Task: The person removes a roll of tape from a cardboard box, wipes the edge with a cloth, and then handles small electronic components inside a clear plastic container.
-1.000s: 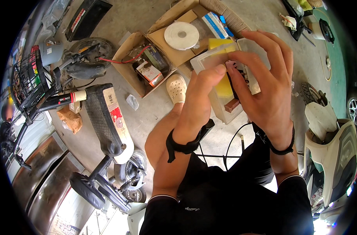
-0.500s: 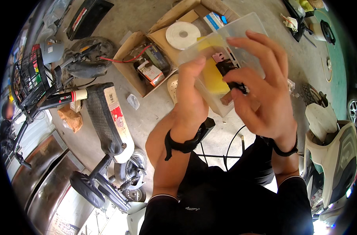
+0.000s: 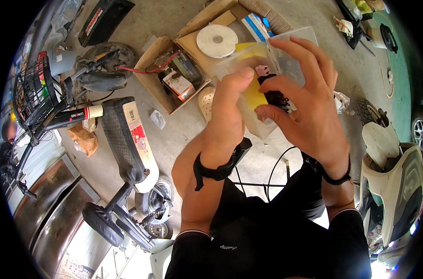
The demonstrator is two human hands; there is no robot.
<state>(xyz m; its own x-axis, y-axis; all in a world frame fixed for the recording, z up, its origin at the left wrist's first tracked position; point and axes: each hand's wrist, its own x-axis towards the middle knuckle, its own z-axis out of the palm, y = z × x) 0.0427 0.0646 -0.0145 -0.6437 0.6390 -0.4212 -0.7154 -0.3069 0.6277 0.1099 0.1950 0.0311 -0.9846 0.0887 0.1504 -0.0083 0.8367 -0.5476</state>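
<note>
A clear plastic box [image 3: 260,129] with its lid [image 3: 308,37] swung up is held in front of me. My left hand [image 3: 224,107] grips its left side, thumb along the near rim. Inside lie small black parts [image 3: 276,98], a pinkish piece [image 3: 262,70] and something flat and yellow [image 3: 254,97]. Over the box is my right hand [image 3: 316,104], index finger and thumb apart around the black parts, other fingers spread. Nothing is visibly pinched in it, though the hand hides part of the box's contents.
Beyond the box, a cardboard carton [image 3: 193,39] bears a white roll [image 3: 217,41] and a blue-and-white box [image 3: 257,27]. A smaller carton [image 3: 148,69] holds boxed items. An electric scooter [image 3: 125,139] stands left; a pale scooter body [image 3: 392,186] stands right. A beige clog [image 3: 206,103] lies on the floor.
My right thumb and index finger have moved left and spread apart over the black parts. The left thumb has shifted slightly right, and the lid sits a little lower.
</note>
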